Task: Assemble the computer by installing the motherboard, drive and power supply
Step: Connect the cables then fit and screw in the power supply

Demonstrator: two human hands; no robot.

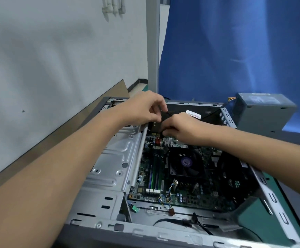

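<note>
While the computer case (163,235) lies on its side on the green desk mat (267,208) with its open face upward, the motherboard (190,194) sits flat on the case floor. The board carries a black CPU fan (186,162) near its centre and a row of memory slots (154,174) to the left of the fan. A finned silver heatsink (169,141) and a smaller red heatsink (157,140) stand at its far edge. A bare metal drive cage (113,158) occupies the left side of the case, beside the board; its contents cannot be seen. A dark round fan (235,176) sits against the right wall of the case. Loose wiring runs along the near wall, with a green connector (135,209) and a brown connector (171,212) on it. Both hands meet over the far end of the case. The left hand (142,108) has its fingers curled down and pinches the top of a narrow black part (166,115). The right hand (181,127), just beside it and lower, grips the same part with curled fingers. The identity of this part cannot be told. Behind the hands, a flat black unit (181,106) bearing a white label (193,113) lies across the far end of the case. The power supply (264,110), a grey metal box, stands outside the case, just beyond its far right corner, with coloured wires (231,99) at its left face. A cardboard sheet (109,93) leans against the wall at left; a blue curtain (235,51) hangs behind.
</note>
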